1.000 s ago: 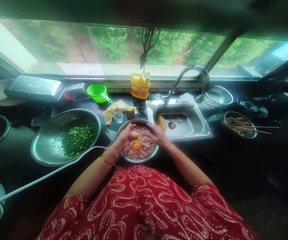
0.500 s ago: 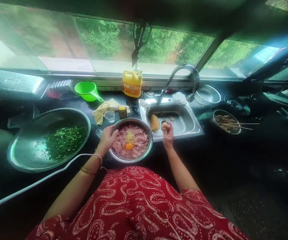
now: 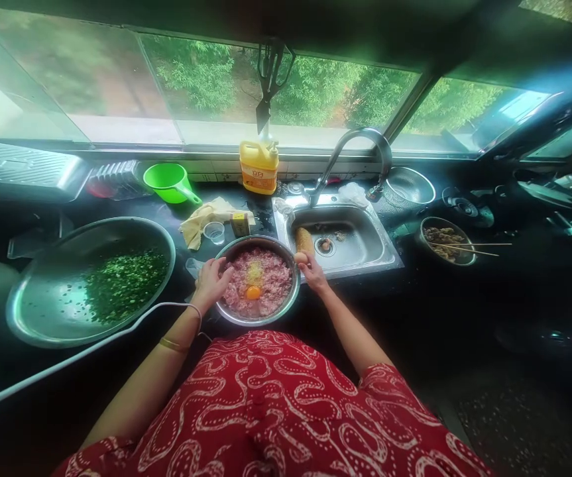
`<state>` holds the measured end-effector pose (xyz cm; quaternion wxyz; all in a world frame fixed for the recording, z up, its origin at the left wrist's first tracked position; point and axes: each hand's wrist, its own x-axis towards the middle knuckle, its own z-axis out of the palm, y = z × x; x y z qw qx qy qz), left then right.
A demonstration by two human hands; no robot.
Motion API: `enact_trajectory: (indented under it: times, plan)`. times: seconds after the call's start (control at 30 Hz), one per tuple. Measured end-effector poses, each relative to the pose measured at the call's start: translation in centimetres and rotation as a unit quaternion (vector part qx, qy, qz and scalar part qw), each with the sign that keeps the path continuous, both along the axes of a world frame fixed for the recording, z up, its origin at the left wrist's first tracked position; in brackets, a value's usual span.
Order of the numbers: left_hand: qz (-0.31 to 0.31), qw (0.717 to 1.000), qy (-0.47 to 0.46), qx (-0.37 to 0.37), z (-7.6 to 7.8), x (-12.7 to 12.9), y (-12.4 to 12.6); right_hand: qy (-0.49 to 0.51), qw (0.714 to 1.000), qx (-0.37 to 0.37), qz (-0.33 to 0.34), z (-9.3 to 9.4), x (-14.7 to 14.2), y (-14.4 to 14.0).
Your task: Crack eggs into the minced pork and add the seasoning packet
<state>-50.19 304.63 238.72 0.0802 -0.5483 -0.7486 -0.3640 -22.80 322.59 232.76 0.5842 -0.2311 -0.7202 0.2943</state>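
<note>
A steel bowl (image 3: pixel 290 291) of pink minced meat stands on the dark counter just in front of me, with a raw egg yolk (image 3: pixel 252 292) lying on the meat. My left hand (image 3: pixel 211 281) grips the bowl's left rim. My right hand (image 3: pixel 311 270) is closed on the right rim, next to the sink (image 3: pixel 380 245). A piece of eggshell (image 3: pixel 324 245) lies by the sink's drain.
A wide steel basin (image 3: pixel 42 291) of chopped greens sits to the left. Behind the bowl are a small clear cup (image 3: pixel 215 232), yellow gloves (image 3: pixel 199 218), a green scoop (image 3: pixel 169 180) and a yellow bottle (image 3: pixel 259 165). A bowl with chopsticks (image 3: pixel 445 240) stands right of the sink. A white cable (image 3: pixel 91 343) crosses the counter.
My hands cracked an egg over the meat and the yolk dropped in. My right hand carried the shell over the sink, let it go there, then came back to the bowl's rim.
</note>
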Motion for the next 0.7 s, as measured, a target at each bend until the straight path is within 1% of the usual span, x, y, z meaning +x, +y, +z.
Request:
enact_trajectory:
  times: [0.03, 0.17, 0.3, 0.37, 0.43, 0.47, 0.5, 0.53, 0.6, 0.63, 0.7]
  plan:
    - [0.001, 1.000, 0.002, -0.002, 0.1, 0.1, 0.0, -0.007, 1.000, -0.006, 0.001, 0.0, 0.1, 0.2]
    - [0.006, 1.000, 0.004, -0.019, 0.4, 0.5, -0.1, 0.037, 0.999, -0.020, -0.029, 0.3, 0.3, 0.6]
    - [0.023, 0.999, 0.013, -0.036, 0.6, 0.6, -0.5, -0.031, 0.999, -0.022, -0.002, 0.7, 0.3, 0.2]
    - [0.027, 0.998, 0.045, -0.023, 0.8, 0.6, -0.6, -0.043, 0.999, -0.026, -0.004, 1.4, 0.3, -0.4]
    - [0.013, 0.994, 0.104, 0.023, 1.4, 1.1, -0.7, -0.033, 0.999, -0.020, 0.000, 2.7, 0.3, -1.3]
    - [-0.014, 0.989, 0.139, 0.053, 1.9, 1.5, -0.6, -0.036, 0.999, -0.018, 0.020, 3.6, 0.1, -1.9]
    - [-0.055, 0.980, 0.175, 0.081, 2.4, 2.0, -0.5, -0.046, 0.997, -0.022, 0.052, 4.5, -0.3, -2.5]
    - [-0.108, 0.967, 0.208, 0.103, 2.9, 2.6, -0.3, -0.061, 0.994, -0.032, 0.091, 5.4, -0.8, -3.3]
    - [-0.210, 0.934, 0.261, 0.123, 3.7, 4.0, 0.2, -0.093, 0.980, -0.068, 0.161, 6.9, -2.3, -4.8]
    - [-0.240, 0.922, 0.278, 0.124, 4.1, 4.7, 0.4, -0.106, 0.973, -0.085, 0.187, 7.5, -3.1, -5.6]
    - [-0.265, 0.912, 0.290, 0.118, 4.4, 5.4, 0.8, -0.123, 0.963, -0.097, 0.218, 8.3, -4.4, -6.9]
